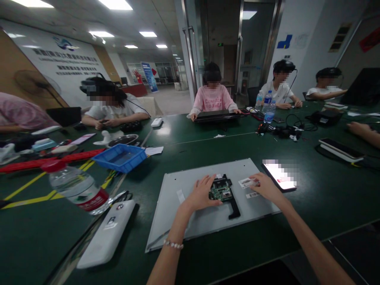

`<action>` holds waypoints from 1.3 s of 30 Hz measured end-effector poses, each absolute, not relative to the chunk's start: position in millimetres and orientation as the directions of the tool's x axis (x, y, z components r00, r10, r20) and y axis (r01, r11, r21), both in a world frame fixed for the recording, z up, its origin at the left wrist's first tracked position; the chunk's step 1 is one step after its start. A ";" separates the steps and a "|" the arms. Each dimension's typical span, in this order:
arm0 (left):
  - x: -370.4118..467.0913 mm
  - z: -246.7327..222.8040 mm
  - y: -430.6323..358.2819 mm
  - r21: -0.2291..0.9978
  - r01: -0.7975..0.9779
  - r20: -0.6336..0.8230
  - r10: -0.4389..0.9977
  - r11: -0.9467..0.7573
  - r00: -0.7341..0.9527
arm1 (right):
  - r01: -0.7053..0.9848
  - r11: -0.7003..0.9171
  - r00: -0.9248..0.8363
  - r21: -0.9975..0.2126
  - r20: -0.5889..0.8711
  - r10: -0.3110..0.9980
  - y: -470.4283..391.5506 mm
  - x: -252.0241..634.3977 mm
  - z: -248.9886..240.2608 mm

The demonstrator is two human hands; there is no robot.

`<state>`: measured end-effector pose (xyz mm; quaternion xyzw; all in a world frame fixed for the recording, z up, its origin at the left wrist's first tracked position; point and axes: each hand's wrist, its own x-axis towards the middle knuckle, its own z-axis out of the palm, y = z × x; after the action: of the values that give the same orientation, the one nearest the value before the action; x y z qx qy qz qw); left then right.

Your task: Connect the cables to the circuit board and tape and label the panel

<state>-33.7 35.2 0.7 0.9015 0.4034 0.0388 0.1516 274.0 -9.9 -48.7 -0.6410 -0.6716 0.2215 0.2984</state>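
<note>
A flat grey-white panel (169,206), like the back of a screen, lies in front of me. Near its middle sits a green circuit board (221,192) with a black plastic bracket (234,209) running down its right side. My left hand (202,194) rests at the board's left side, fingers and thumb spread apart, partly covering it. Over the panel's right part, my right hand (265,188) has its fingers bent together at the end of a white printed label (246,183). Whatever those fingertips pinch is hidden. A smaller label (253,194) lies just below.
A lit phone (280,176) lies beside the panel's right edge. To the left are a white power bank (108,233), a tilted water bottle (78,188) and a blue tray (120,157). Several people sit around the green table (190,144); one across holds a dark flat screen (218,116).
</note>
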 end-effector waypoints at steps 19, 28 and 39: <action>-4.8 21.9 3.9 0.315 0.570 0.184 0.638 -0.759 0.748 | 0.397 0.101 -0.153 -0.912 0.043 0.987 -9.2 243.8 -31.8; 5.5 16.7 -3.5 0.263 0.513 0.209 0.568 -0.817 0.796 | 0.387 0.148 -0.254 -0.910 0.049 0.966 -2.1 221.4 -34.7; 8.0 16.3 -5.2 0.229 0.510 0.197 0.553 -0.829 0.810 | 0.419 0.204 -0.197 -0.885 0.131 0.972 -12.1 210.2 -34.3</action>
<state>8.0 -5.2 16.3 0.9476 0.2805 0.1284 0.0827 210.2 -12.1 -34.3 -0.5116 -0.6798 0.3692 0.3740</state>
